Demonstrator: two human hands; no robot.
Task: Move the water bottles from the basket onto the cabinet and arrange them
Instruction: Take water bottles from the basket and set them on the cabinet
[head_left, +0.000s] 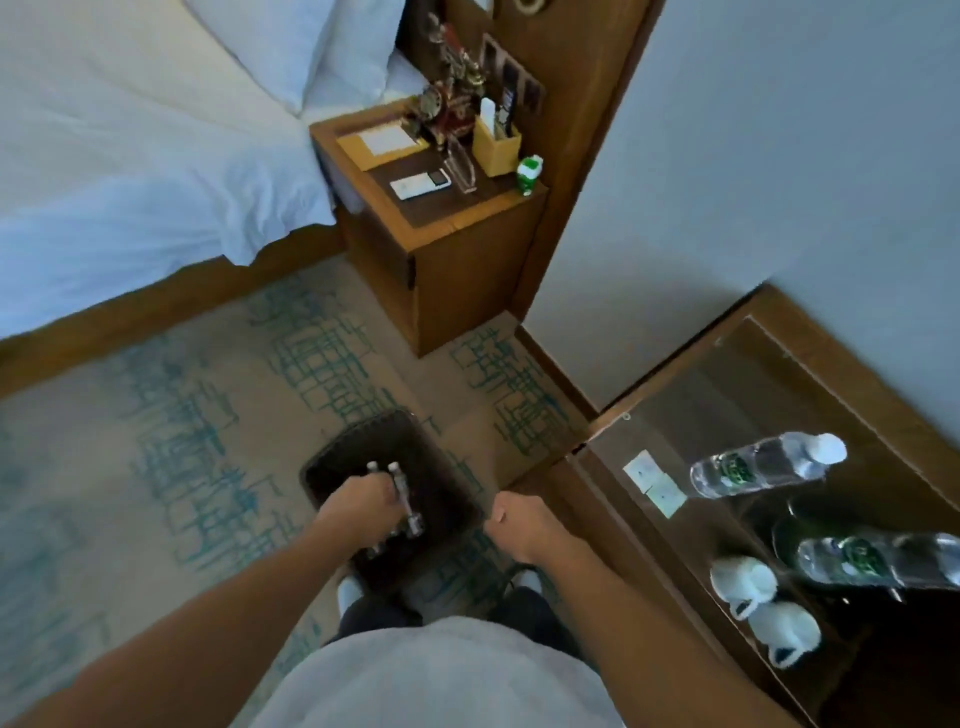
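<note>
My left hand reaches down into the dark woven basket on the patterned carpet just ahead of my feet, and its fingers are curled around water bottles lying there; two white caps point toward twelve o'clock, and I cannot tell how many bottles my grip takes in. My right hand hangs just to the three o'clock side of the basket, loosely curled with the fingers drawn in, holding nothing. At about three o'clock from my hands is the glass-topped wooden cabinet. On it stands one clear water bottle with a green label, white cap leaning toward three o'clock in this wide view, and a second bottle of the same kind stands nearer the frame's right edge at about four o'clock, its top cut off. Two white cups sit upside down just beside that second bottle, toward five o'clock. Far off at twelve o'clock stands a wooden nightstand carrying a remote, a small green-and-white bottle and a yellow holder, with the white bed at ten o'clock.
</note>
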